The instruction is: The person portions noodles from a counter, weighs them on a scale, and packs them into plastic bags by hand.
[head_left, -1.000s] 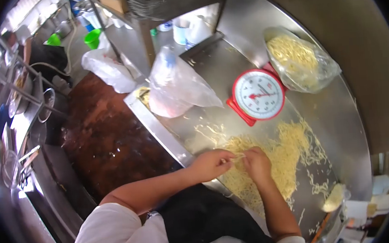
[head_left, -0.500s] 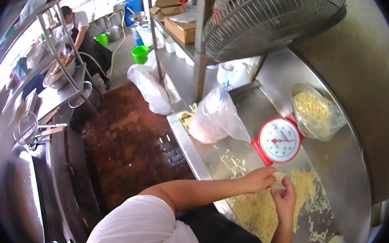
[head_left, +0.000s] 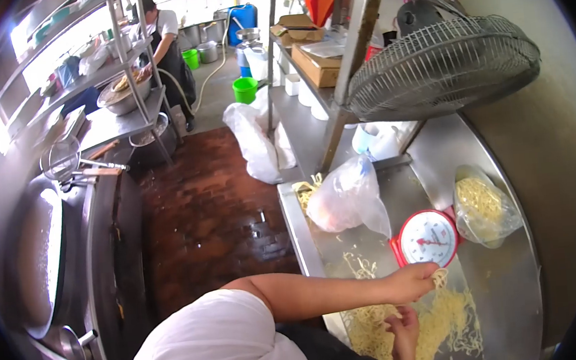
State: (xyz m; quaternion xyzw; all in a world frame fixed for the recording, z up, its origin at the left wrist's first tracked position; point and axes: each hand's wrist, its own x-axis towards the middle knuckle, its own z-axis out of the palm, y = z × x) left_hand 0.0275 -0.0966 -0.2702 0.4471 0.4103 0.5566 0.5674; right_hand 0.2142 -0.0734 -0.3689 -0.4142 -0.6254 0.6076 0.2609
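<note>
My left hand is closed on a small bunch of noodles, just in front of the red dial scale. Lower down, my right hand has its fingers apart and loosely curled over the pile of loose pale noodles on the metal counter. No held thing shows clearly in it. A clear plastic bag of noodles rests against the far side of the scale; whether the pan bears it I cannot tell.
A tied plastic bag stands on the metal counter left of the scale. Above hangs a large fan. Behind me to the left are a wet tiled floor and a vat. A co-worker stands by the shelves.
My left hand has moved away from my right hand with the noodles, toward the scale. My right hand has let go of them and drawn back. The whole view has shifted.
</note>
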